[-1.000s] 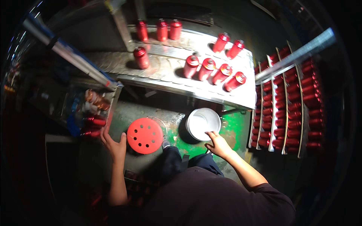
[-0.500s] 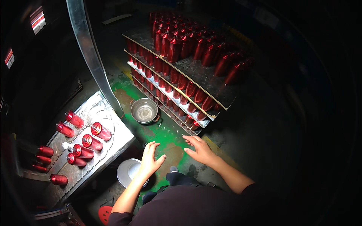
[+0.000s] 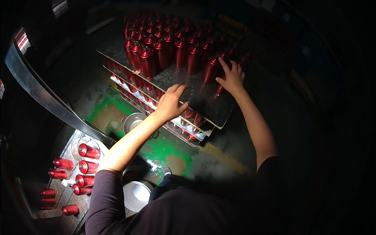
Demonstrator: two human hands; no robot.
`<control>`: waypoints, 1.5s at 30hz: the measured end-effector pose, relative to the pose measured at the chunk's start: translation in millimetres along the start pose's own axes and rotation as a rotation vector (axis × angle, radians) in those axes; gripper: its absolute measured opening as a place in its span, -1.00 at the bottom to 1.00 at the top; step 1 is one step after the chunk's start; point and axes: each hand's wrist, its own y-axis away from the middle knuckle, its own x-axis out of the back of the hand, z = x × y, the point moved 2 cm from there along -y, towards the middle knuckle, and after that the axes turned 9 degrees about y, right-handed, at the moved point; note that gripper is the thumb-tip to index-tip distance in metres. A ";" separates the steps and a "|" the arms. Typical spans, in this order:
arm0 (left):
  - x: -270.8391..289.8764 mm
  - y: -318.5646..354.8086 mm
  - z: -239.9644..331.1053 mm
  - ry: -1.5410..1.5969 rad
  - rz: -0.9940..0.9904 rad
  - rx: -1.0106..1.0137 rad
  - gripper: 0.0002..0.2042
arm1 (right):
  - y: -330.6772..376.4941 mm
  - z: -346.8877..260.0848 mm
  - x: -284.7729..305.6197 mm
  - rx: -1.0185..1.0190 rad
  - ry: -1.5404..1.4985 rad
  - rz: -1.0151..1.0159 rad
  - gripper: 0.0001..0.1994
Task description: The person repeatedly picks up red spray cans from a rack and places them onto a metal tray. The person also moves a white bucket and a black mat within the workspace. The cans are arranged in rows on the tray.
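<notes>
Shiny red metal cylinders with stepped, narrowing tops stand upright in crowded rows on a dark board (image 3: 172,76), the top of a stack. My right hand (image 3: 233,79) is over the board's right part, fingers spread. It is beside a red cylinder (image 3: 210,71); another, partly hidden red cylinder (image 3: 221,89) is just under its thumb. Whether the fingers touch either one, I cannot tell. My left hand (image 3: 170,103) hovers at the board's near edge, fingers stretched forward and thumb apart, holding nothing. A front-row red cylinder (image 3: 147,62) stands beyond it.
Under the top board, more boards with red cylinders form layers. A metal pot (image 3: 133,120) is on the green floor, partly behind my left forearm. Lower left, a metal table (image 3: 76,137) carries several red cylinders, with a white bucket (image 3: 137,196) beside it. A curved metal strip (image 3: 49,100) rises at left.
Both hands have moved forward from above the floor to the stack, the right one reaching farther among the cylinders. The view has shifted, bringing the stack nearer.
</notes>
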 end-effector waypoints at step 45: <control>-21.2 -251.0 -127.0 -0.668 -0.421 0.278 -0.73 | -69.6 39.2 -39.5 0.483 -0.446 -0.057 -0.79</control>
